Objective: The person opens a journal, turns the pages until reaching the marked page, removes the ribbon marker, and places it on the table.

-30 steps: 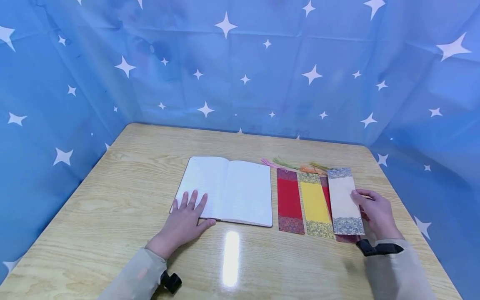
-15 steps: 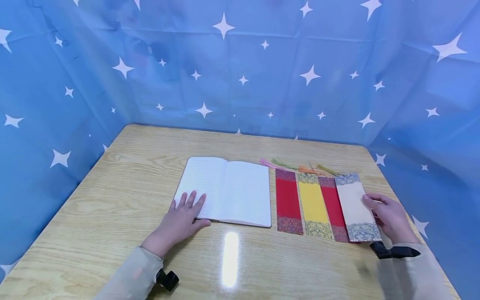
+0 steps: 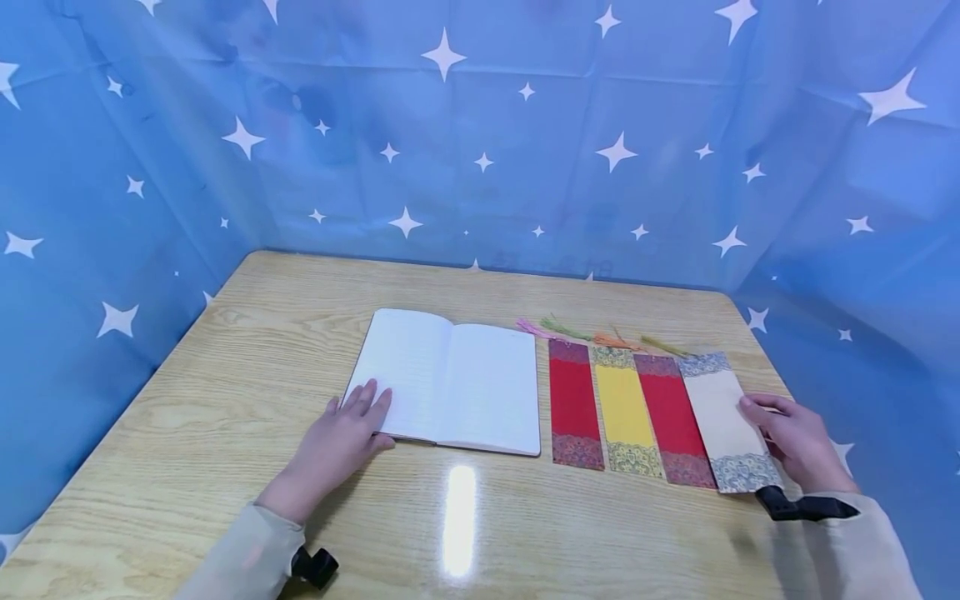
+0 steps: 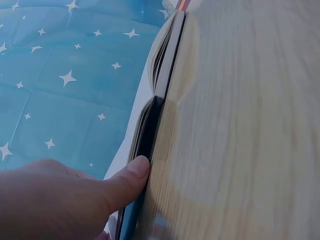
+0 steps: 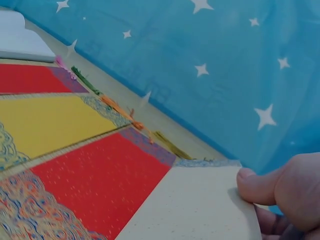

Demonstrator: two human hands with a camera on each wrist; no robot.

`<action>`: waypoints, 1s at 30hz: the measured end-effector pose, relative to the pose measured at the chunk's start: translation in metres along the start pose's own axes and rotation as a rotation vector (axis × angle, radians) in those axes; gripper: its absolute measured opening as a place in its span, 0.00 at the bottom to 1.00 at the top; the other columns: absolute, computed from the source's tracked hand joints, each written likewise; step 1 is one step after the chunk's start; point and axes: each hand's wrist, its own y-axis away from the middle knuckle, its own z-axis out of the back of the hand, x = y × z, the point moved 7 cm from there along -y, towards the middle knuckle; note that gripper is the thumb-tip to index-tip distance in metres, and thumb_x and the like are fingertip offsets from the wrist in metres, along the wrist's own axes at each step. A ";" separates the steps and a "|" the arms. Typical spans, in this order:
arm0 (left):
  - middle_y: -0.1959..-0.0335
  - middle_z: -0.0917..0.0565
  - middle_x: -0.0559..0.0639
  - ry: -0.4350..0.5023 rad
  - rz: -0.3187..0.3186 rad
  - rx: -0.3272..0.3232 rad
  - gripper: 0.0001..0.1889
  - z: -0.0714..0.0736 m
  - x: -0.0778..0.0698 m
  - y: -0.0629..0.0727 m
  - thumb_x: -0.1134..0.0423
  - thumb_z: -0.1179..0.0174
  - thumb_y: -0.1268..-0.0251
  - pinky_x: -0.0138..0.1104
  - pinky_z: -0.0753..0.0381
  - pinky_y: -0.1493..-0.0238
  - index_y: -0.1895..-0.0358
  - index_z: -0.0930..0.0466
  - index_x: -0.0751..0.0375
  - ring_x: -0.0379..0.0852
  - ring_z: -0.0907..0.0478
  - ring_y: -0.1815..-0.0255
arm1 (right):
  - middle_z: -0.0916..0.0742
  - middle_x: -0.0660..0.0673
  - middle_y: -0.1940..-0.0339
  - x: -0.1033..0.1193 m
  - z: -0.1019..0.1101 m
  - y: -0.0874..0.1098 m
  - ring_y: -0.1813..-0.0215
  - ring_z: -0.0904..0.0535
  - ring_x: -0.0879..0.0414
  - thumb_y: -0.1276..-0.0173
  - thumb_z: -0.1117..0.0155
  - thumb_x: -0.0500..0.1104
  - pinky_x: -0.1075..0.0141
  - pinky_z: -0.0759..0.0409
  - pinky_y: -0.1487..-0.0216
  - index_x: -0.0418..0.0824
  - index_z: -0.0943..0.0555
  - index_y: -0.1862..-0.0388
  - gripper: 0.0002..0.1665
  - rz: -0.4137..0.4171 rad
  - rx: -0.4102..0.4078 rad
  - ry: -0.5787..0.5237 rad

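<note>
A notebook (image 3: 491,387) lies open with blank-looking pages, and my left hand (image 3: 337,437) rests on its left page near the lower corner. In the left wrist view, the thumb (image 4: 135,170) touches the notebook's lower edge. My right hand (image 3: 798,437) holds a cream bookmark (image 3: 727,421) with grey-blue patterned ends by its right edge; the thumb (image 5: 257,186) lies on top, with fingers partly hidden below. Left of it lie a red bookmark (image 3: 675,417), a yellow bookmark (image 3: 626,404) and another red bookmark (image 3: 574,404), side by side.
Pink (image 3: 534,327), green (image 3: 564,330), orange (image 3: 615,341) and olive tassels (image 3: 663,345) lie at the bookmarks' far ends. A blue star-patterned curtain (image 3: 517,200) borders the wooden table (image 3: 420,533) at the back and sides.
My right hand has carried the cream bookmark right, uncovering the red one, and lowered it into the row. My left hand has drifted left on the notebook, its fingers drawing closer together.
</note>
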 end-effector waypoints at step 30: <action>0.30 0.47 0.70 -0.065 -0.084 -0.354 0.36 0.070 -0.007 -0.001 0.41 0.64 0.30 0.60 0.44 0.39 0.30 0.45 0.66 0.64 0.46 0.31 | 0.22 0.25 0.55 0.020 0.004 0.015 0.57 0.28 0.36 0.29 0.53 0.57 0.52 0.30 0.66 0.24 0.27 0.48 0.34 0.225 -0.237 0.526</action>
